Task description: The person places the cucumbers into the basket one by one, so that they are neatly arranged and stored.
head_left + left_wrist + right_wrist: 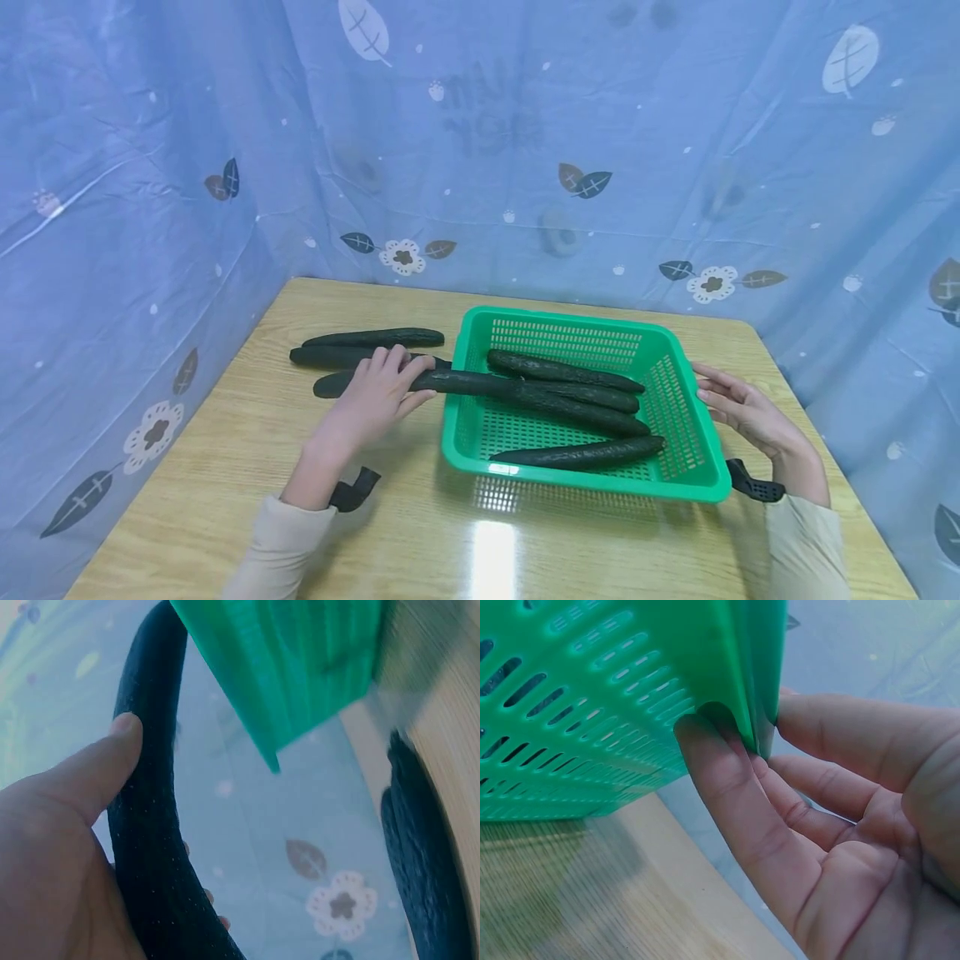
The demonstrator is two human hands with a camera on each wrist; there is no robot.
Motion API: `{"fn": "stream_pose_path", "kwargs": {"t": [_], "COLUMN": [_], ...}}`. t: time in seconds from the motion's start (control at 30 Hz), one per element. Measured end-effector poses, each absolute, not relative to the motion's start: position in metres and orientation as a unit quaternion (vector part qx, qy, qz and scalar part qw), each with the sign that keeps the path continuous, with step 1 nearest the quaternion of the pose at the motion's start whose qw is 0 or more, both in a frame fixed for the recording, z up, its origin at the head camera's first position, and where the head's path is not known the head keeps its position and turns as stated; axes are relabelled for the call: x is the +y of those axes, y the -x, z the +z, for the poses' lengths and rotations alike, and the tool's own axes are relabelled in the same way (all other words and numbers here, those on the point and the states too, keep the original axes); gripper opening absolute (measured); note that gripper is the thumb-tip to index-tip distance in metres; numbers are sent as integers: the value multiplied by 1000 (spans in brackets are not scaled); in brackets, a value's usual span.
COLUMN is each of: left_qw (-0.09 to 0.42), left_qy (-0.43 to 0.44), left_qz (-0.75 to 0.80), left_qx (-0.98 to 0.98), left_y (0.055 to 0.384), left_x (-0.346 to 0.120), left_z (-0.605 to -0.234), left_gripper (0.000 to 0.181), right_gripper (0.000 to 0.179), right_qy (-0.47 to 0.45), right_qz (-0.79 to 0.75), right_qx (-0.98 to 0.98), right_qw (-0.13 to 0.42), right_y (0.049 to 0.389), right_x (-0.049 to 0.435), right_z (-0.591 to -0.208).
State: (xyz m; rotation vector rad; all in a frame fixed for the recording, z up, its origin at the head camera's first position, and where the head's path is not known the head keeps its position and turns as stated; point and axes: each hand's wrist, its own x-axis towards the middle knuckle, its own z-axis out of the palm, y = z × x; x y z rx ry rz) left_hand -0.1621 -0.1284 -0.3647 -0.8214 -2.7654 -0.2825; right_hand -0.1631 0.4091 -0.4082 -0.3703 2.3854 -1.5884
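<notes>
My left hand (378, 387) grips a long dark green cucumber (154, 787), thumb along one side and fingertips showing past the other. The cucumber's right part reaches over the left rim of a green plastic basket (585, 486). Several other cucumbers (581, 454) lie in the basket. Two cucumbers (375, 337) lie on the table just beyond my left hand, left of the basket. At the basket's right side, my right hand (753, 412) holds the rim, with fingers (727, 776) tucked under its lip against the slotted wall.
The wooden table (217, 483) carries the basket and cucumbers. A blue patterned curtain (510, 167) hangs along the table's back and both sides. A dark wrist mount (354, 490) sits at my left wrist, another (753, 483) at my right.
</notes>
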Motion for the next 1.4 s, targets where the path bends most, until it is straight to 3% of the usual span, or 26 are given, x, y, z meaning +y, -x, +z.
{"fn": "stream_pose_path", "kwargs": {"t": [0.93, 1.4], "left_qw": [74, 107], "left_qy": [382, 395], "left_qz": [-51, 18], "left_qx": [-920, -912], "left_y": [143, 136], "left_x": [-33, 8], "left_z": [-349, -356], "left_gripper": [37, 39], "right_gripper": [55, 55], "right_qy": [146, 140], "right_qz": [-572, -565], "right_qx": [797, 802], "right_qw": [127, 130], "right_y": [162, 163], "right_x": [408, 408], "right_z": [-405, -407]}}
